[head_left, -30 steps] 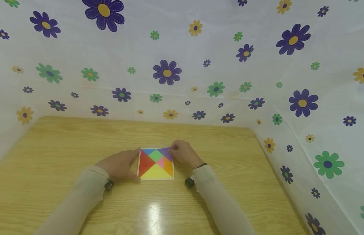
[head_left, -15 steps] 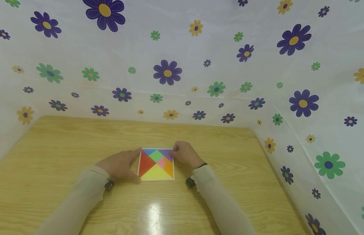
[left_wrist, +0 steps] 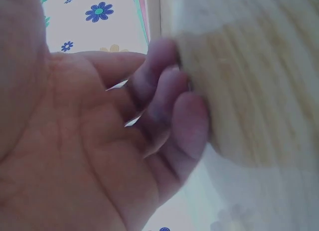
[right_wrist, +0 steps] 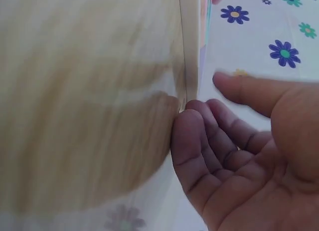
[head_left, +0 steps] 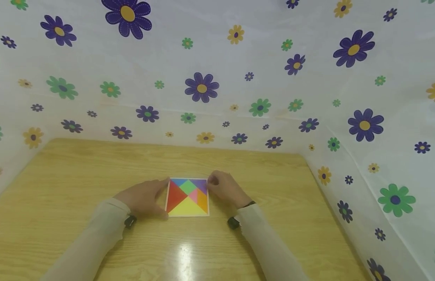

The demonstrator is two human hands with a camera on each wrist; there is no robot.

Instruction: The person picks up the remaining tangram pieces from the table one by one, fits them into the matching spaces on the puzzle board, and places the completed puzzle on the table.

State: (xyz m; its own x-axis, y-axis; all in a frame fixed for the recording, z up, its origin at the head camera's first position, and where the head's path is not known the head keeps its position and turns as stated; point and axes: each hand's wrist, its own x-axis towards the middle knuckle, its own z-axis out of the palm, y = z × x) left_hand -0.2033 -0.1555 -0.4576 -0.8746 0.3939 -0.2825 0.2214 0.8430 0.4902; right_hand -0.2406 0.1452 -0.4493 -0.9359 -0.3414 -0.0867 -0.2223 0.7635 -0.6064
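A square tangram puzzle (head_left: pixel 187 207) in a white-rimmed tray lies on the table. Its red, yellow, blue, green, pink, orange and purple pieces fit together inside the rim. My left hand (head_left: pixel 143 198) spans the tray's left side, forefinger at the far corner and thumb at the near one. The left wrist view shows its other fingers (left_wrist: pixel 192 123) bent, tips down at the tabletop. By the purple triangle (head_left: pixel 201 184), my right hand (head_left: pixel 227 189) touches the tray's right edge. In the right wrist view its thumb (right_wrist: pixel 244 91) stands apart from the bent fingers, with nothing between.
The wooden table (head_left: pixel 98 164) reflects a bright light near its front. A white flower-patterned sheet (head_left: pixel 217 50) rises behind the table and along both sides. Dark straps with small black devices (head_left: pixel 233 223) sit at both wrists.
The purple triangle, tilted over the tray's far right corner at first, now lies flat inside. My right thumb and fingers have moved off it to the right. The left hand stays put.
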